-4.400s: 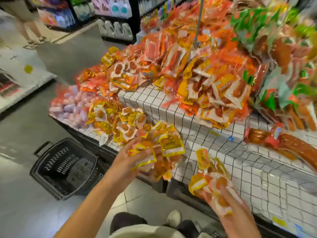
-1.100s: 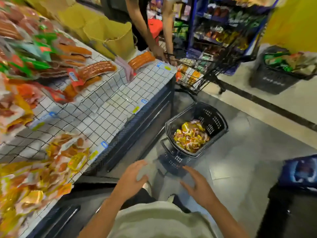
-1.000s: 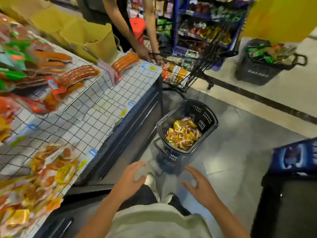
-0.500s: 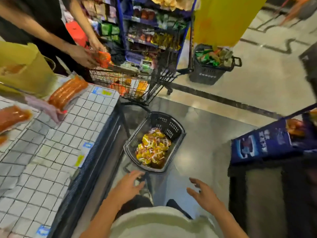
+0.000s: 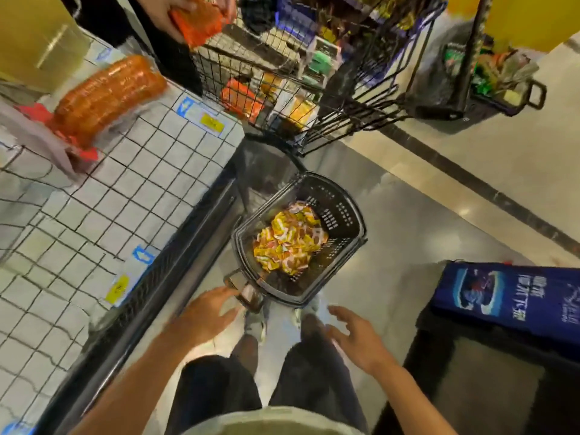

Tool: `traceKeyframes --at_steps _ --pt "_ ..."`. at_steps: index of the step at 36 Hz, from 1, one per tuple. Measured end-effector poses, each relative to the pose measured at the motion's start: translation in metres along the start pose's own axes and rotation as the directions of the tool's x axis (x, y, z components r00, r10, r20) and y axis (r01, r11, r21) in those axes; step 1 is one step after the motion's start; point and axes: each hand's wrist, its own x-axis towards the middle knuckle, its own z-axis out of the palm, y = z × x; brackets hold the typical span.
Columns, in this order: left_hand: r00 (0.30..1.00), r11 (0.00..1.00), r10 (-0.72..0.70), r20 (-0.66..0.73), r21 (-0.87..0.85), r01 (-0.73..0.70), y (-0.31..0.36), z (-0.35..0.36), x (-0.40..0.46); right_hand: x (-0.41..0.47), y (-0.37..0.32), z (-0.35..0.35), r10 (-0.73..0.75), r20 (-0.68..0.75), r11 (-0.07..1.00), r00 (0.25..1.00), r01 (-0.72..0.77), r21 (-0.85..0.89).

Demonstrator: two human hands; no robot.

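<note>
A black plastic shopping basket [image 5: 342, 211] stands on the grey floor just ahead of my feet. It holds a heap of yellow and orange snack packets [image 5: 290, 238]. My left hand [image 5: 205, 313] hovers with spread fingers next to the basket's near handle, holding nothing. My right hand [image 5: 356, 332] hangs over the floor at the basket's near right, fingers spread and empty.
A white display counter [image 5: 103, 202] under a wire grid runs along my left, with packed sausages [image 5: 106, 95] on it. Another person's hand holds an orange pack [image 5: 201, 18] above a wire shopping cart [image 5: 301, 73]. A blue carton [image 5: 508, 296] sits at right; a second basket [image 5: 489, 80] stands far right.
My view has swung from the snack pile to the floor basket, now closer and more centred. Both hands, earlier full of packets, are empty and have moved towards the basket.
</note>
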Motion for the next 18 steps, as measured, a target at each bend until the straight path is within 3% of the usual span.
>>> traceKeyframes --at_steps 7,11,18 --pt "0.983 0.985 -0.168 0.07 -0.019 0.17 -0.028 0.062 0.067 0.118 0.022 0.007 0.016 0.227 0.996 0.974 0.004 -0.086" --pt "0.965 0.956 -0.239 0.108 -0.148 0.254 -0.033 0.113 0.128 0.196 0.041 0.012 0.032 0.283 0.99 0.959 0.008 -0.139" --pt "0.966 0.945 -0.198 0.166 -0.229 0.233 -0.031 0.186 0.249 0.339 0.077 0.025 0.052 0.337 0.974 0.94 0.027 -0.225"
